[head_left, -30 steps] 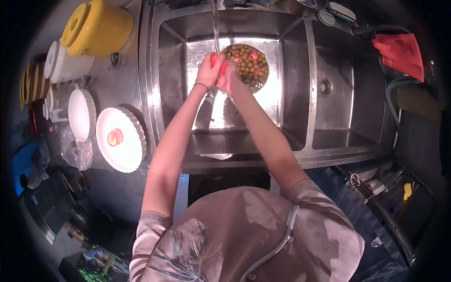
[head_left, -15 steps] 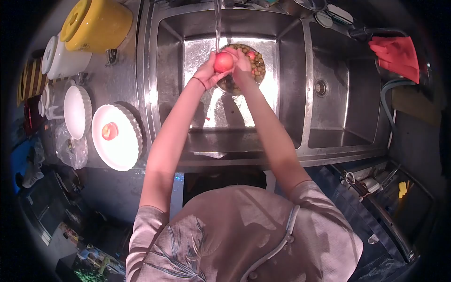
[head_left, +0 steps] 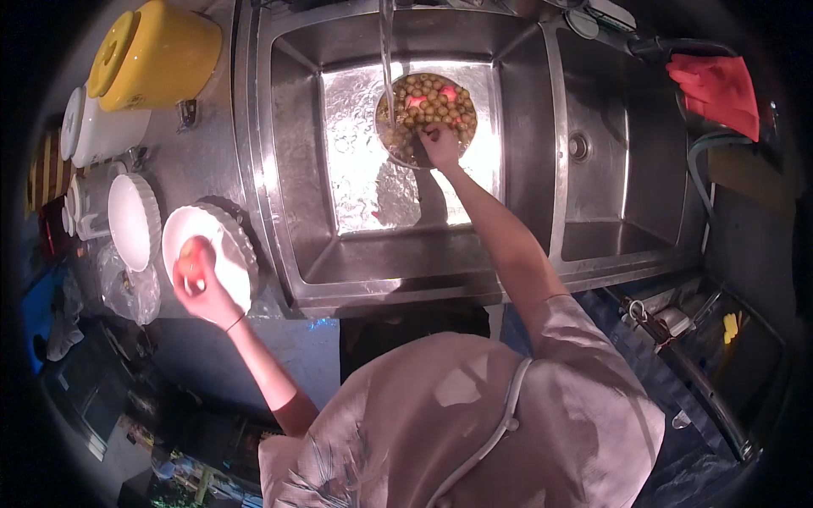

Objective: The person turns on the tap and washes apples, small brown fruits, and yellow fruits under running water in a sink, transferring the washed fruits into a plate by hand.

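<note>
My left hand [head_left: 206, 296] is over the white fluted dish [head_left: 233, 254] on the counter, its fingers curved around a red apple [head_left: 191, 267]. A second apple seems to lie against it there, partly hidden. My right hand [head_left: 440, 146] reaches into a round bowl [head_left: 378, 127] in the sink, crowded with small round brown fruits [head_left: 430, 110]. Its fingers are curled among them; what they grip is too small to make out. Two more red fruits [head_left: 416, 102] show among the brown ones.
Water [head_left: 386, 46] runs into the left sink basin [head_left: 296, 169]. Another white dish [head_left: 134, 222], a plastic bag [head_left: 127, 292] and a yellow lidded container [head_left: 165, 55] stand on the left counter. Red gloves [head_left: 720, 91] hang beyond the right basin [head_left: 593, 199].
My left hand has carried the red apple from the sink left to the white dish. My right hand has let go of it and moved down into the bowl of brown fruits.
</note>
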`<control>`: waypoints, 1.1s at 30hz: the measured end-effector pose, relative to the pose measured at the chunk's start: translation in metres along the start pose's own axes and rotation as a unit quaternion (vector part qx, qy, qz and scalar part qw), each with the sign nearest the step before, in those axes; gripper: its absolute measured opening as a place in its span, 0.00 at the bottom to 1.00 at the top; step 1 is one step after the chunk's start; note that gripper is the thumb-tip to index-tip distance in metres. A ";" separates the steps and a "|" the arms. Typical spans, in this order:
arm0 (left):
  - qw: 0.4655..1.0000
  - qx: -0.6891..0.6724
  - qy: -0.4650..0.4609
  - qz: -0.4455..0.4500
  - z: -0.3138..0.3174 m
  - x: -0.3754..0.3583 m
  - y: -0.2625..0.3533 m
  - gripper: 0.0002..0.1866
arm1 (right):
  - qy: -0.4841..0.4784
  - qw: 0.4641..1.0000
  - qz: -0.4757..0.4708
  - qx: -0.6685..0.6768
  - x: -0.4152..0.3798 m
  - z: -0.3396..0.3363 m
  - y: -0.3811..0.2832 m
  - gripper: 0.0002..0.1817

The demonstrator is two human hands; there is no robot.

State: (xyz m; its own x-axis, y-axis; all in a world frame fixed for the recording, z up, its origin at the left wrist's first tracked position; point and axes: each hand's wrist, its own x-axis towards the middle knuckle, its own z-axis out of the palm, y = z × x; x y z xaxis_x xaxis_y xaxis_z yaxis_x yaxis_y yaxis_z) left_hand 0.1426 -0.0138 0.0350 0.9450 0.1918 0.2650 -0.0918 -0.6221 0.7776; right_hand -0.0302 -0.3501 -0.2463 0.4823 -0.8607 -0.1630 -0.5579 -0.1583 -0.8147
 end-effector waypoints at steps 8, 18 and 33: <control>0.994 0.081 0.047 -0.059 -0.046 0.011 -0.116 0.30 | 0.007 0.965 -0.154 -0.210 0.057 0.010 -0.052 0.19; 0.989 0.120 -0.075 -0.041 -0.031 0.003 -0.130 0.28 | -0.043 0.914 -0.185 -0.360 0.061 0.039 -0.012 0.24; 0.925 0.212 -0.311 -0.057 -0.057 0.020 -0.145 0.40 | 0.035 0.950 -0.187 -0.247 0.054 -0.015 -0.022 0.10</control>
State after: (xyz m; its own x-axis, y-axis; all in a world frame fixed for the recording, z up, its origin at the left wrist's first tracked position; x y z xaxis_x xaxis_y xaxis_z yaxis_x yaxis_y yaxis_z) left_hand 0.1572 0.1235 -0.0395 0.9510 -0.1176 -0.2860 0.0256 -0.8917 0.4519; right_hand -0.0021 -0.3999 -0.2294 0.6735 -0.7262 0.1377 -0.6131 -0.6529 -0.4447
